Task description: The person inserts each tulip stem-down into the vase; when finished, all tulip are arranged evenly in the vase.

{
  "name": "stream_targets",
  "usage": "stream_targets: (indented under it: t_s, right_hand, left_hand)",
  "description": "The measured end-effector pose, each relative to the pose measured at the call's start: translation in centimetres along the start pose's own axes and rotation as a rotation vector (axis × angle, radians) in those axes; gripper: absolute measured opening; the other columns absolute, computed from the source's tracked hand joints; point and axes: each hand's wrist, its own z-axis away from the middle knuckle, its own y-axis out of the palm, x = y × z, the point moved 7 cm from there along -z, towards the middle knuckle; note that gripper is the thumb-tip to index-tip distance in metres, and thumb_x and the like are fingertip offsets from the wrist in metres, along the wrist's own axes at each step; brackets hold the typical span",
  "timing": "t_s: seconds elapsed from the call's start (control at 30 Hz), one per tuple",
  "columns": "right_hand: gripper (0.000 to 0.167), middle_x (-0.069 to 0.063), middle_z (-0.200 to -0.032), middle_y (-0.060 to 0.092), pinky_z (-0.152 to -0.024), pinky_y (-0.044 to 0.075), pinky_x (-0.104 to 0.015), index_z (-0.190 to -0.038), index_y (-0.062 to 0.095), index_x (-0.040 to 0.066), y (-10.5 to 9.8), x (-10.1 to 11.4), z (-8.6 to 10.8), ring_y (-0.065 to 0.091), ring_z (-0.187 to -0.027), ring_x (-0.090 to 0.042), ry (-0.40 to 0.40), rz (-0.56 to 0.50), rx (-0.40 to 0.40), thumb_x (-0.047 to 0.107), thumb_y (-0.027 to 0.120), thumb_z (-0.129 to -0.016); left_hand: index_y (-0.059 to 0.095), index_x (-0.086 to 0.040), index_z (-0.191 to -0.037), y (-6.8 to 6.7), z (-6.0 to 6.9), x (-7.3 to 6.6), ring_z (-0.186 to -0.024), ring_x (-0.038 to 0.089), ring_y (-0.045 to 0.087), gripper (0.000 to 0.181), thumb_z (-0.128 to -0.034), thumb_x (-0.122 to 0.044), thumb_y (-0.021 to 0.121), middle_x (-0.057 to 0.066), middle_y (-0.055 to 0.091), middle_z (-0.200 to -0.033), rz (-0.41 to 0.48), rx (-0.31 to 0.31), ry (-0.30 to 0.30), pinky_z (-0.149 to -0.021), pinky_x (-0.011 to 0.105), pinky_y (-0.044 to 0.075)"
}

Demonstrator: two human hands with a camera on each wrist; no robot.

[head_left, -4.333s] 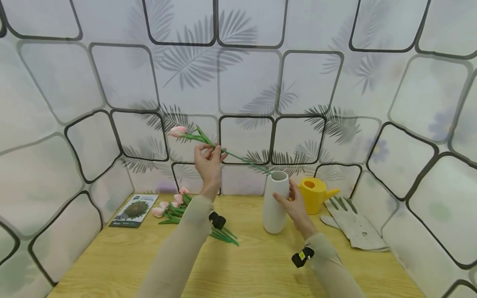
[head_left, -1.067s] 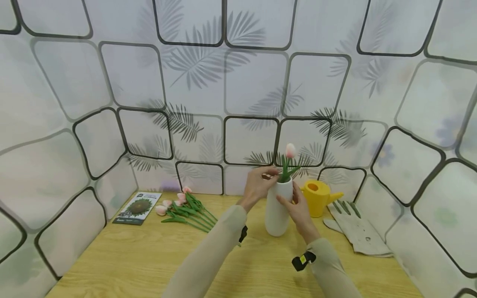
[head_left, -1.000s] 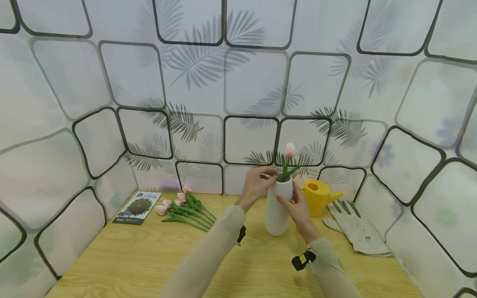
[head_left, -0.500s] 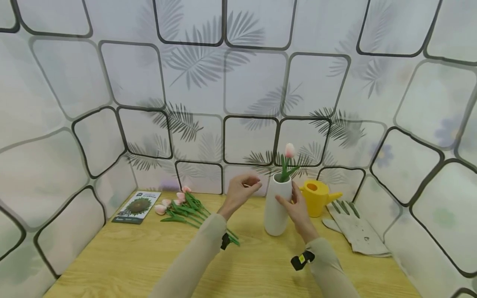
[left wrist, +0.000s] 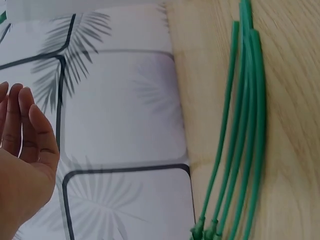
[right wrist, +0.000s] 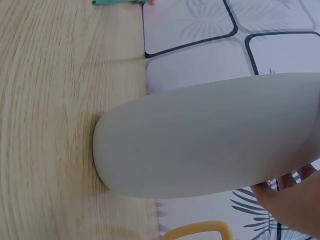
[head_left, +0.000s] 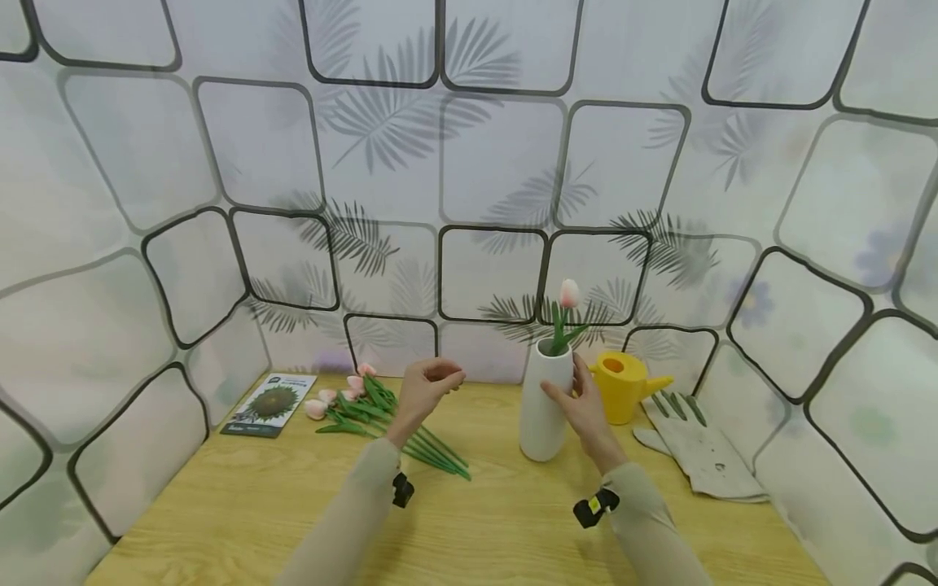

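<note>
A pink tulip [head_left: 569, 294] stands in the tall white vase [head_left: 541, 417], its leaves leaning over the rim. My right hand [head_left: 589, 413] grips the vase from the right side. In the right wrist view the vase [right wrist: 200, 140] rests on the tabletop, with fingers partly hidden behind it. My left hand [head_left: 423, 394] hovers above several loose tulips [head_left: 359, 413], fingers bent loosely and holding nothing. Seen from the left wrist, the hand [left wrist: 27, 155] is apart from the green stems [left wrist: 245, 120] lying on the table.
Just right of the vase stands a yellow watering can [head_left: 618, 389]. Beyond it lie pale work gloves [head_left: 707, 452] near the right wall. A packet with a sunflower picture [head_left: 269, 404] lies at the table's [head_left: 242, 505] back left. Patterned fabric walls close in three sides.
The left hand inserted a tulip into the vase, let it go, and moved left over the loose tulips. The right hand has kept its grip on the vase.
</note>
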Motion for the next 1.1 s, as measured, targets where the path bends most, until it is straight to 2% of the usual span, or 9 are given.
stream_targets:
  t_s: [0.1, 0.27, 0.47, 0.57, 0.7, 0.83, 1.0, 1.1]
  right_hand:
    - [0.088, -0.015, -0.158, 0.030, -0.117, 0.028, -0.058, -0.158, 0.016, 0.020, 0.0, 0.1, 0.0, 0.031, -0.144, -0.035, 0.006, 0.007, 0.001, 0.031, 0.072, -0.091]
    - [0.086, -0.014, -0.158, 0.030, -0.116, 0.029, -0.058, -0.158, 0.019, 0.020, 0.0, -0.1, 0.0, 0.033, -0.143, -0.036, 0.006, 0.017, 0.003, 0.032, 0.072, -0.090]
    - [0.086, -0.012, -0.158, 0.030, -0.116, 0.029, -0.058, -0.157, 0.020, 0.021, -0.1, -0.2, 0.0, 0.033, -0.142, -0.036, 0.007, 0.007, 0.009, 0.034, 0.072, -0.090]
    - [0.086, -0.012, -0.158, 0.030, -0.116, 0.029, -0.057, -0.157, 0.020, 0.020, 0.0, -0.2, 0.0, 0.034, -0.142, -0.036, 0.005, -0.007, 0.012, 0.033, 0.072, -0.090]
    - [0.086, -0.014, -0.159, 0.029, -0.118, 0.027, -0.056, -0.157, 0.019, 0.018, 0.3, -0.1, 0.1, 0.033, -0.143, -0.036, -0.003, -0.023, 0.020, 0.031, 0.072, -0.091]
    - [0.084, -0.015, -0.158, 0.030, -0.118, 0.025, -0.056, -0.157, 0.020, 0.015, 0.4, 0.0, 0.1, 0.032, -0.144, -0.037, -0.007, -0.032, 0.014, 0.028, 0.071, -0.092]
    - [0.083, -0.016, -0.157, 0.031, -0.118, 0.026, -0.056, -0.156, 0.021, 0.015, 0.2, -0.1, 0.0, 0.032, -0.144, -0.036, -0.019, -0.029, 0.001, 0.027, 0.071, -0.092]
    - [0.083, -0.016, -0.157, 0.031, -0.119, 0.025, -0.055, -0.157, 0.020, 0.014, 0.1, -0.1, -0.1, 0.032, -0.144, -0.036, -0.021, -0.033, 0.003, 0.028, 0.071, -0.092]
  left_hand:
    - [0.071, 0.002, -0.104, -1.2, 0.3, 0.9, -0.087, 0.043, 0.066, 0.018, -0.0916, -0.012, 0.070, 0.022, 0.071, -0.093, 0.029, -0.011, -0.054, -0.069, 0.028, 0.056]
    - [0.072, -0.005, -0.106, -2.9, 1.0, 2.4, -0.090, 0.036, 0.067, 0.024, -0.0903, -0.023, 0.073, 0.015, 0.073, -0.095, 0.046, -0.046, -0.131, -0.072, 0.031, 0.057]
    - [0.072, -0.006, -0.108, -4.4, 1.5, 3.3, -0.084, 0.021, 0.068, 0.028, -0.0900, -0.028, 0.073, 0.010, 0.073, -0.096, 0.018, -0.030, -0.137, -0.073, 0.033, 0.057]
    - [0.071, -0.005, -0.109, -5.2, 2.0, 3.7, -0.083, 0.018, 0.068, 0.028, -0.0912, -0.027, 0.071, 0.012, 0.073, -0.099, -0.005, -0.008, -0.148, -0.075, 0.033, 0.058]
    - [0.071, -0.004, -0.110, -6.6, 2.6, 4.6, -0.087, 0.021, 0.068, 0.029, -0.0919, -0.027, 0.071, 0.018, 0.071, -0.105, -0.044, 0.005, -0.191, -0.080, 0.041, 0.058]
    - [0.070, -0.003, -0.113, -8.2, 3.4, 5.9, -0.094, 0.030, 0.067, 0.033, -0.0921, -0.029, 0.070, 0.017, 0.071, -0.106, -0.063, 0.013, -0.260, -0.086, 0.051, 0.055]
    - [0.067, 0.003, -0.116, -10.1, 4.2, 7.3, -0.096, 0.035, 0.068, 0.033, -0.0944, -0.022, 0.067, 0.015, 0.072, -0.100, -0.091, 0.003, -0.315, -0.084, 0.050, 0.057]
    - [0.066, 0.006, -0.115, -10.9, 4.5, 7.9, -0.092, 0.033, 0.069, 0.032, -0.0947, -0.019, 0.067, 0.016, 0.072, -0.098, -0.114, -0.005, -0.356, -0.081, 0.047, 0.058]
